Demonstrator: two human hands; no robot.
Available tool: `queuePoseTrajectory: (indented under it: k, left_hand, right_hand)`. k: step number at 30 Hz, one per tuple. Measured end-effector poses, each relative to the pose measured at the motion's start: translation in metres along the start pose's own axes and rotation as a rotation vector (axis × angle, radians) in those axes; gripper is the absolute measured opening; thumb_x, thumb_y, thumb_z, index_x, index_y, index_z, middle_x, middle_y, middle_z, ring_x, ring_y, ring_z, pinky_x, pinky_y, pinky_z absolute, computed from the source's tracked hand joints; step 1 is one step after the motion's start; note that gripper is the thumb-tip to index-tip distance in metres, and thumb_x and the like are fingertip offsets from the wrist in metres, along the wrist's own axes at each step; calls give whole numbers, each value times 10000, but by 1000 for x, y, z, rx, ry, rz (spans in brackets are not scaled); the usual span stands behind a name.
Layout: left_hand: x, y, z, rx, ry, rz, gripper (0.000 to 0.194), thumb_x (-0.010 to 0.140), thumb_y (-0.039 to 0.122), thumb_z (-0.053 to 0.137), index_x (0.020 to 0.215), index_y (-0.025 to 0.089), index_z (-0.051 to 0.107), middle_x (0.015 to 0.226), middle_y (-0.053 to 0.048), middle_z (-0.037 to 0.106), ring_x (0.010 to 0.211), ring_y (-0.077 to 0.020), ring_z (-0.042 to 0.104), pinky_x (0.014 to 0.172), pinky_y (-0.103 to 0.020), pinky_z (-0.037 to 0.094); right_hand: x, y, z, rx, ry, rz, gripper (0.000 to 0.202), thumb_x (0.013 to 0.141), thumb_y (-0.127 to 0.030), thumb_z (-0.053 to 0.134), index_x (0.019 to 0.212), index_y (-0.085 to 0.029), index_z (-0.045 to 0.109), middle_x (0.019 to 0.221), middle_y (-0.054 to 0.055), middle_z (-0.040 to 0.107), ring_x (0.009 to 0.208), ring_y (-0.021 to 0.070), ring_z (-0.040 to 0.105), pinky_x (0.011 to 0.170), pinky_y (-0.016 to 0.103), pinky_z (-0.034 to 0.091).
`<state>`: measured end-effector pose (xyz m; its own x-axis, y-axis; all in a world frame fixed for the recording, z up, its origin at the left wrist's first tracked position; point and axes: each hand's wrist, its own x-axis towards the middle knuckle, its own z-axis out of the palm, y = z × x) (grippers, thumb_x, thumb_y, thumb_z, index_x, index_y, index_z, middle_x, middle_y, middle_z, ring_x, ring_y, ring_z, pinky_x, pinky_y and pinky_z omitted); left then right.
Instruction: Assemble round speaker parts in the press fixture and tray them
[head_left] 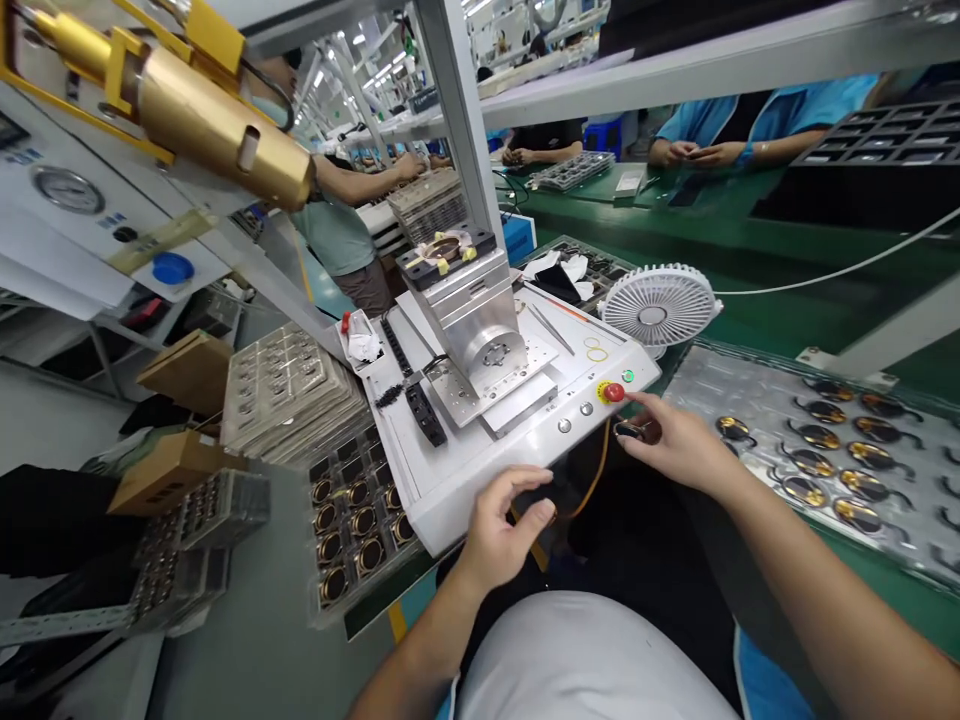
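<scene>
My right hand [679,442] is closed on a small round black part [631,430], held in the fingertips just off the front right corner of the white machine base [480,478]. Close above those fingers sits a red push button [614,392]. Before the base's front edge, my left hand [501,528] has its thumb and fingers curved and apart, with nothing visible between them. A metal fixture [480,310] stands on the base, carrying a dark holder [448,254] with a round ring in it. Tweezers [552,330] and thin yellow rings [596,350] lie to its right.
A gold cylinder [225,130] hangs at upper left. On the right, a clear tray [694,375] bears round parts with dark tails; another tray [313,590] with round parts is at left. A white fan [660,305] stands behind my right hand. Co-workers sit across the green bench.
</scene>
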<state>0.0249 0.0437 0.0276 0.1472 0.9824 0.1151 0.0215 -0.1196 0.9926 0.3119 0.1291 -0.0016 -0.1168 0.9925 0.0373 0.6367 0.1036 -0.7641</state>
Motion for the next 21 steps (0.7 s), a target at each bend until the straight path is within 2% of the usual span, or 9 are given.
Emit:
queuePoseTrajectory:
  k: [2,5,8,11,13,16,18,19,21]
  left_hand:
    - [-15,-22,15,-182,-20,-209,330,864,384,821,1172,279,762,1203,-109,776,1157,-293,733,1080,-447,541]
    - [-28,-44,27,-452,-33,-323,497,805,436,872,1252,293,709,1237,-110,768,1139,-296,748,1051,-476,555]
    - [-29,-55,34,-609,-35,-358,575,681,436,958,1186,284,729,1169,-99,790,1091,-301,765,1029,-487,567]
    - [-27,-60,37,-657,-25,-395,572,583,397,1011,1087,283,768,1102,-73,805,1039,-288,780,1022,-479,577]
    - [-26,-60,38,-656,-13,-391,555,570,346,1019,1067,284,782,1092,-67,809,1005,-277,786,984,-461,595]
    - [-25,-61,37,-628,11,-370,487,603,267,1000,1047,277,802,1149,-67,802,966,-251,792,926,-414,612]
    - [-26,-60,35,-619,17,-373,447,639,245,980,1051,277,810,1157,-60,800,956,-235,795,917,-394,613]
    - [-26,-59,34,-619,13,-378,439,647,239,975,1053,277,812,1137,-55,803,953,-232,796,918,-390,613]
    - [-27,-58,32,-620,4,-389,431,651,232,972,1049,274,814,1092,-49,808,961,-237,798,924,-393,613]
  right_hand:
    - [-22,-11,8,192,-68,-84,635,832,-484,771,1371,-206,582,1025,94,767,847,275,737,822,425,610]
    - [-58,-31,38,470,-139,-213,762,744,-598,907,1343,-226,618,1084,97,761,953,273,734,897,425,607]
    - [-81,-43,71,541,-45,-266,789,655,-673,938,1261,-234,686,1026,97,736,933,269,718,831,406,619]
    - [-88,-45,85,529,38,-292,725,676,-685,918,1205,-232,716,1001,95,704,900,253,701,782,381,617]
    - [-85,-39,76,464,7,-363,709,706,-694,895,1214,-231,719,1010,100,702,917,259,689,805,390,609]
    - [-67,-15,37,192,-10,-359,545,843,-597,833,1222,-219,730,1080,127,710,1021,296,676,914,434,580]
    - [-49,10,1,-126,91,-139,331,943,-424,722,1172,-186,750,1110,159,707,1066,328,675,966,461,555]
    - [-40,23,-17,-314,136,24,291,956,-354,667,1158,-165,758,1105,182,704,1048,345,683,953,471,553]
    - [-25,45,-47,-621,114,267,316,938,-276,612,1178,-132,760,1087,221,698,977,377,698,869,478,561]
